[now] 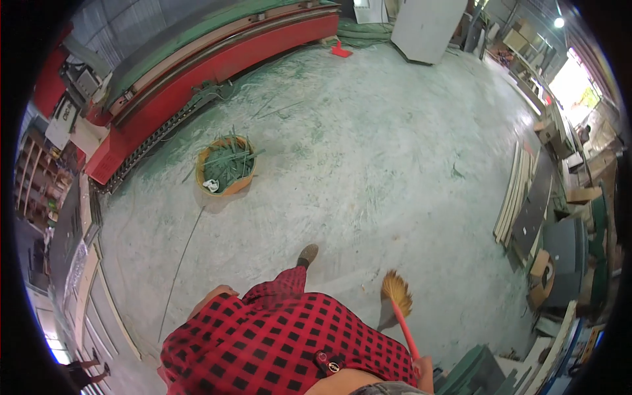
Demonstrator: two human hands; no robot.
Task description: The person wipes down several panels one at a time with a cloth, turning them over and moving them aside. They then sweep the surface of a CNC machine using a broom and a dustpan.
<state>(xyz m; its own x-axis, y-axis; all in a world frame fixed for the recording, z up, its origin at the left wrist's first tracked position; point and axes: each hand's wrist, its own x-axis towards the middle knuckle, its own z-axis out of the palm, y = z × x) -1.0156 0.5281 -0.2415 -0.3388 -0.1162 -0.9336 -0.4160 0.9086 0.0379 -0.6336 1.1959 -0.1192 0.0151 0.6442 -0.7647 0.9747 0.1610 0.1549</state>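
A broom (396, 289) with straw bristles and a red handle hangs low at my right side, its bristles pointing forward close over the floor. My right hand (424, 370) is closed around the upper part of that handle, partly hidden by the red-and-black checked clothing. On the other side, my left hand (224, 290) shows just past the checked sleeve, its fingers mostly hidden. Ahead of it on the floor stands a yellow tub (227, 191), filled with green strips of scrap and a crumpled white piece.
A long red machine (217, 72) runs along the back left. Near its far end lies a red dustpan (340, 50), with a pale cabinet (426, 29) beyond. Boards (517, 191) are stacked at right. A thin strip (181, 270) lies left, and dust covers the floor.
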